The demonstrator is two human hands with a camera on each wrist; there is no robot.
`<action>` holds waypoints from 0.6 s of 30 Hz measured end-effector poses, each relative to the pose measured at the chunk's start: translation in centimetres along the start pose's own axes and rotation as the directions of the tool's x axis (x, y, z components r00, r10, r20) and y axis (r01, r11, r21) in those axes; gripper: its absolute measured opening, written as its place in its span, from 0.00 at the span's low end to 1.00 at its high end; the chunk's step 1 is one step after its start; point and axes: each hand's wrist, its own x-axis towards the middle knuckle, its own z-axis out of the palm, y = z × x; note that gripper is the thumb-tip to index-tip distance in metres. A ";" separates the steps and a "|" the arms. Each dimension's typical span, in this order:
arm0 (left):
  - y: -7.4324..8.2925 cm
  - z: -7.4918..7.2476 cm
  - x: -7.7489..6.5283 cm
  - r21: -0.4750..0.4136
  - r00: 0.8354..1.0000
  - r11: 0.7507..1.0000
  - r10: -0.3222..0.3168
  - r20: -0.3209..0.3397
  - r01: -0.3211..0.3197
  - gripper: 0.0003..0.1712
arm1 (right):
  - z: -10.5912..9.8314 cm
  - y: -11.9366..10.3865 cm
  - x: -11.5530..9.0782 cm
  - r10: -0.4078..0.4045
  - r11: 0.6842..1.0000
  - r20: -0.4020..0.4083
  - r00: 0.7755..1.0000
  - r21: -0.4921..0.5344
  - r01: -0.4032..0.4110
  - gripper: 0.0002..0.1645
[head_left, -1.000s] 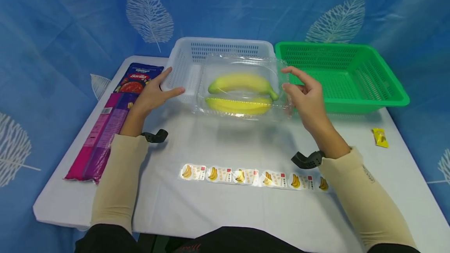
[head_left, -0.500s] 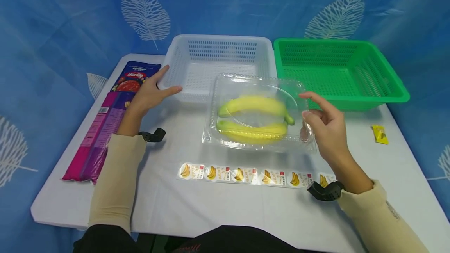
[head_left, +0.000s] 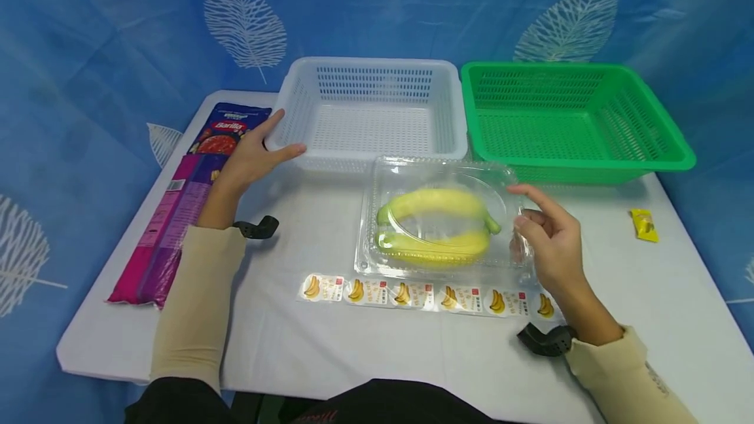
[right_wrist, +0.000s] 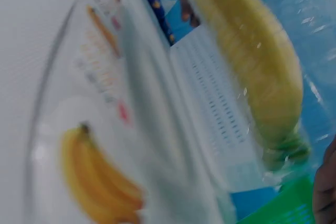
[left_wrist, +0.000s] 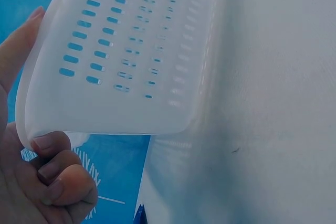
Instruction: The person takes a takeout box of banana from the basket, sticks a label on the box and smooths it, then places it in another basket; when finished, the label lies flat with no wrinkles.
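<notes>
My left hand (head_left: 250, 156) grips the near left corner of a white perforated plastic basket (head_left: 389, 151). The left wrist view shows several fingers (left_wrist: 73, 184) curled in at the basket's rim. In my right hand (head_left: 554, 237), the right side of a clear plastic clamshell box (head_left: 424, 271) is pinched between thumb and fingers. Two yellow bananas with greenish ends (head_left: 438, 203) lie inside it, seen through the closed lid. The box is in front of the white basket, just behind a strip of banana stickers (head_left: 412, 294). Whether it touches the table I cannot tell.
A green plastic basket (head_left: 589, 165) stands right of the white one. Purple and pink Barilla packages (head_left: 171, 228) lie along the left side under my left forearm. A small yellow packet (head_left: 645, 225) lies near the right edge of the white table (head_left: 353, 352).
My right hand has moved the banana box toward me and to the right, from over the white basket to in front of it. My left hand has stayed at the basket's corner.
</notes>
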 end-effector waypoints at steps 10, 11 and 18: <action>0.4 0.0 0.2 -0.021 1.000 1.000 -0.008 0.011 0.008 0.59 | -0.3 2.6 -0.9 -0.040 0.999 0.022 0.999 -0.036 0.041 0.26; 0.3 0.0 0.2 -0.022 1.000 1.000 -0.011 0.013 0.011 0.59 | -0.4 2.9 -0.9 -0.035 0.998 0.016 0.999 -0.055 0.036 0.26; 0.1 0.2 -0.1 -0.016 1.000 1.000 -0.001 0.020 0.002 0.59 | -0.6 4.0 -1.2 -0.010 0.996 -0.033 0.999 -0.084 0.007 0.26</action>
